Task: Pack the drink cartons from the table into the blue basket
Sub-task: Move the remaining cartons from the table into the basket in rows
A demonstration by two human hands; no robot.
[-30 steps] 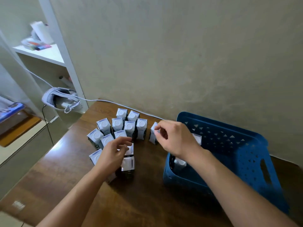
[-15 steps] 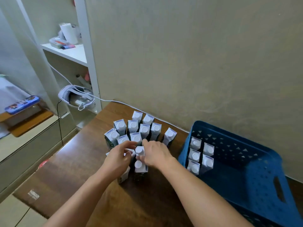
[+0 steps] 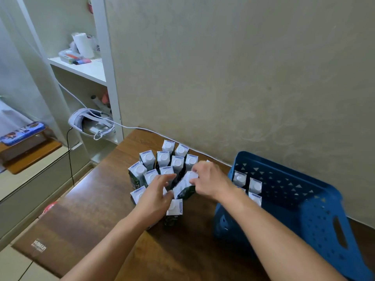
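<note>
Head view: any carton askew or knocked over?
One white-topped drink carton leans sharply among the upright ones, tilted in the right hand grip. No spills or damage visible; cartons in the blue plastic basket stand upright.

right hand (image 3: 211, 182) grips tilted carton (image 3: 185, 187) (lifted) — left hand (image 3: 155, 196) open | basket (image 3: 316, 216)

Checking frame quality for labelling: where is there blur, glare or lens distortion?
Head view: the right hand and the tilted carton it grips are motion-smeared; window glare streaks the table at left; the wide lens bows the shelf post; the blue basket looks fairly sharp.
</note>
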